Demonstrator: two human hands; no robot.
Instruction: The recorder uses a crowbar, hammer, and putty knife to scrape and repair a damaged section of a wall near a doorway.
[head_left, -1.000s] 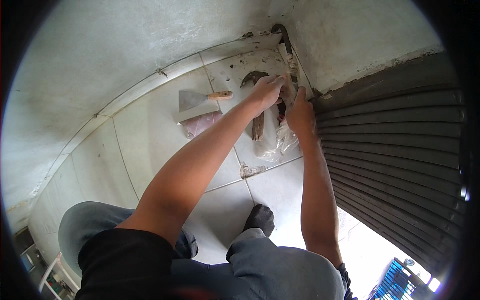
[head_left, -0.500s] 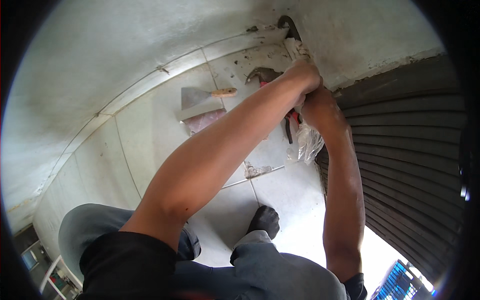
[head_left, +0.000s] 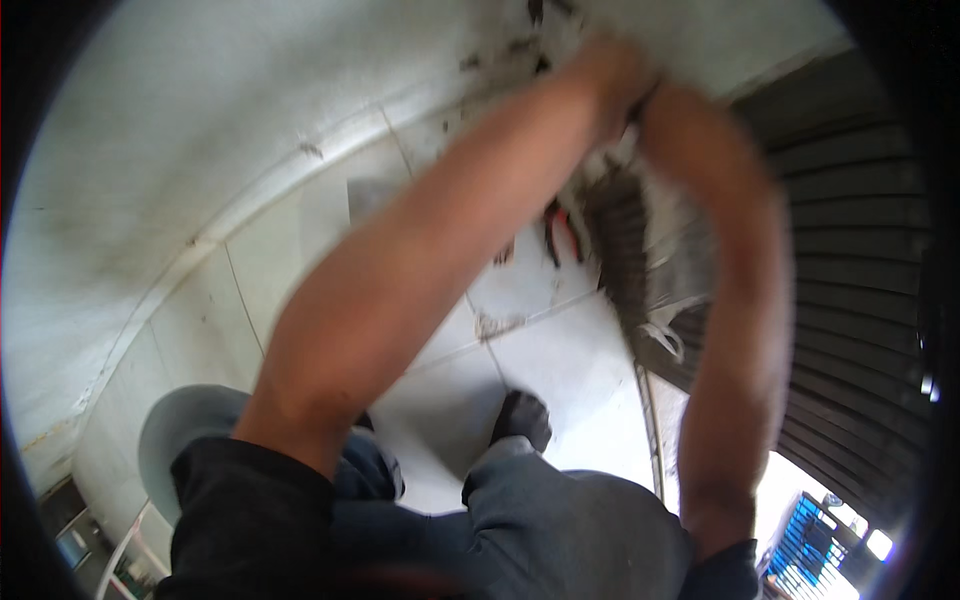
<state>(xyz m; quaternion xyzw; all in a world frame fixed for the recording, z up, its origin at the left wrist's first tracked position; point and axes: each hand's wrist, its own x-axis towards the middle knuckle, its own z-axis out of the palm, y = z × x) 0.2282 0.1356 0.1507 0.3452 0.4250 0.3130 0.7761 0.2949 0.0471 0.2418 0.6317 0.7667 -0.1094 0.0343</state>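
Note:
Both of my arms stretch to the far wall corner, where the hands come together. My left hand [head_left: 612,80] is smeared by motion, and its fingers cannot be made out. Close against it on the right is my right hand [head_left: 668,108], also blurred, its fingers hidden. Something dark shows between the hands, too blurred to name. Just below them hangs a dark ribbed strip [head_left: 620,235], next to the dark slatted panel [head_left: 850,270]. Pliers with red and black handles [head_left: 563,238] lie on the tiles beneath my left forearm.
A scraper's grey blade [head_left: 368,198] shows left of my left forearm, its handle hidden. A white loop [head_left: 664,341] hangs by the slatted panel's lower edge. Pale walls [head_left: 200,110] meet the tiled floor [head_left: 430,400]. My dark-socked foot [head_left: 523,420] rests on the tiles.
Both hands have moved up and farther away, and my right arm has swung outward. The ribbed strip and white loop have come into view; the clear plastic and hammer head no longer show.

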